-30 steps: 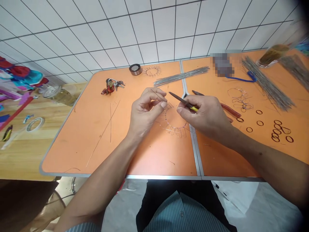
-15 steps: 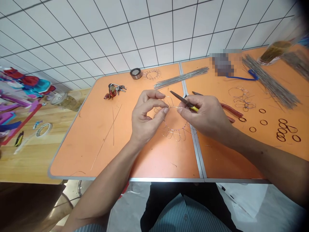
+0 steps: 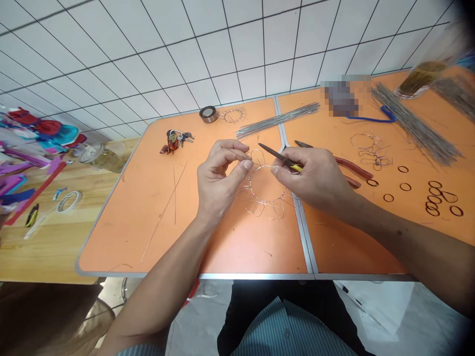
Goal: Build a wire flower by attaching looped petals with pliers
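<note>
A thin wire ring (image 3: 273,200) with petal-like loops around it is between my hands, just above or on the orange table. My left hand (image 3: 218,180) is at the ring's upper left, its thumb and index fingertip pinched together on the fine wire. My right hand (image 3: 311,173) grips a dark, pointed tool with a yellow handle (image 3: 276,153), its tip angled up and left over the ring. The right thumb tip meets the ring's upper right edge. Red-handled pliers (image 3: 354,168) lie partly hidden behind my right hand.
Wire bundles (image 3: 278,120) (image 3: 415,123) lie at the back and right. A tape roll (image 3: 208,114), another looped wire ring (image 3: 233,115) and keys (image 3: 176,141) sit at the back left. Several small dark rings (image 3: 405,187) are at right. A glass (image 3: 419,81) stands behind.
My left hand has shifted slightly left, its fingertips drawing away from the right hand. More of the ring's upper left now shows. The right hand and tool have barely moved.
</note>
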Motion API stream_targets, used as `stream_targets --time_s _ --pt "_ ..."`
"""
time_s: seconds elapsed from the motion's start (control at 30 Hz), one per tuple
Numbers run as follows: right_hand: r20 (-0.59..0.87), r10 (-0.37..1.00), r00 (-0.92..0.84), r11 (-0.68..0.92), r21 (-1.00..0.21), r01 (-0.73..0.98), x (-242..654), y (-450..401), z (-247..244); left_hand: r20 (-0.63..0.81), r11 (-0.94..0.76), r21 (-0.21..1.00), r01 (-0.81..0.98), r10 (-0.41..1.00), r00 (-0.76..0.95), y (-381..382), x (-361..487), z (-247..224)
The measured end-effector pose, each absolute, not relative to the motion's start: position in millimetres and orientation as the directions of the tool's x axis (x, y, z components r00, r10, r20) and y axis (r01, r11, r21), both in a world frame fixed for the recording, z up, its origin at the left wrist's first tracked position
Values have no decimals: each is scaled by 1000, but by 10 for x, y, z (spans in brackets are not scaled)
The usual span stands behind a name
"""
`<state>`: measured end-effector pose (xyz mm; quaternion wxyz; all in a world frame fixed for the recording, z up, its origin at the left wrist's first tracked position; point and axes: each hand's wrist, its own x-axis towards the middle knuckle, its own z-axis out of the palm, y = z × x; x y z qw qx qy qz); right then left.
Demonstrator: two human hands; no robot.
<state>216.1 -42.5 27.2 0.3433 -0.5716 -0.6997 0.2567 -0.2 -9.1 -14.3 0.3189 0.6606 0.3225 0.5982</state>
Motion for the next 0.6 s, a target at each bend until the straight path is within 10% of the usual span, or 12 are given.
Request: stream_targets --time_s 0.6 --pt "122 972 -202 215 -807 550 2098 -417 201 244 -227 962 -154 964 104 -116 55 -86"
